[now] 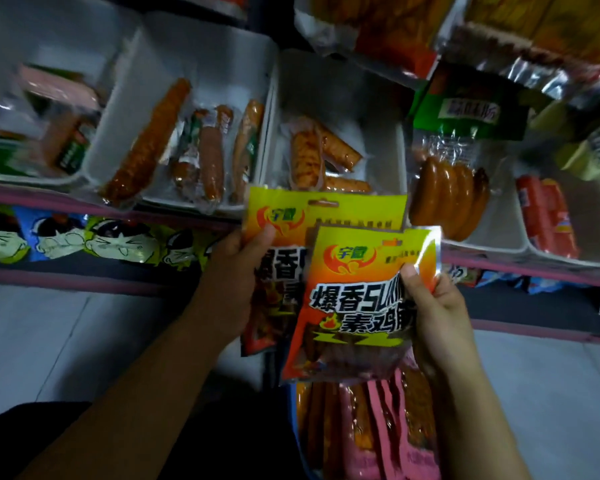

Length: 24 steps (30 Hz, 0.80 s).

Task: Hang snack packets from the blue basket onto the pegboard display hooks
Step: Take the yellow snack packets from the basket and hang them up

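Two yellow-and-orange snack packets are held up side by side in front of a shop shelf: the front packet is pinched at its right edge in the grip of the right hand, thumb across its face, overlapping the rear packet, which the left hand clasps by its left edge. Directly beneath them, more packets in pink and orange wrappers stand packed in the blue basket, only a sliver of its rim showing. Behind, white trays of vacuum-sealed sausages line the shelf, with larger bags hanging above at upper right.
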Motion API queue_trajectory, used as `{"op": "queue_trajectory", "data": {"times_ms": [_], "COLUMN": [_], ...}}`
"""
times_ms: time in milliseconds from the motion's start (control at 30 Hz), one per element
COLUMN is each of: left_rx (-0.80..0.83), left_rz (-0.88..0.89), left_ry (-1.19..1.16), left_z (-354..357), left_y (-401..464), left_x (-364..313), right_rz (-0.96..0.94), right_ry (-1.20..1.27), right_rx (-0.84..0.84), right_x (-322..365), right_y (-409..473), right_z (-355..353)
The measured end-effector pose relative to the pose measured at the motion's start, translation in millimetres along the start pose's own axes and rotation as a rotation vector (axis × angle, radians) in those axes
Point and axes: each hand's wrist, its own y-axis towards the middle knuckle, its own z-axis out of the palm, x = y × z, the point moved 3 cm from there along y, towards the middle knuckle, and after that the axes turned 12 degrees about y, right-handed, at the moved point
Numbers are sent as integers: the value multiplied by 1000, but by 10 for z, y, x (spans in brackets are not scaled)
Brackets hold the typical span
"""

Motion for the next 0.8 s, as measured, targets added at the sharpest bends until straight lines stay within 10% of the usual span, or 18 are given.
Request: {"op": "queue_trajectory", "data": {"times_ms": [400,800], "left_rx": [-219,-23], "left_rz": [482,642], "left_ry": [5,71], "left_z": [-760,-1173], "left_y": [261,655], "left_x": [-2050,-3443], "right_rz": [-589,-825], "right_ry": [34,18], "right_rx": [238,345], "right_x": [1453,2422], "right_y": [231,393], "right_z": [1741,2890]}}
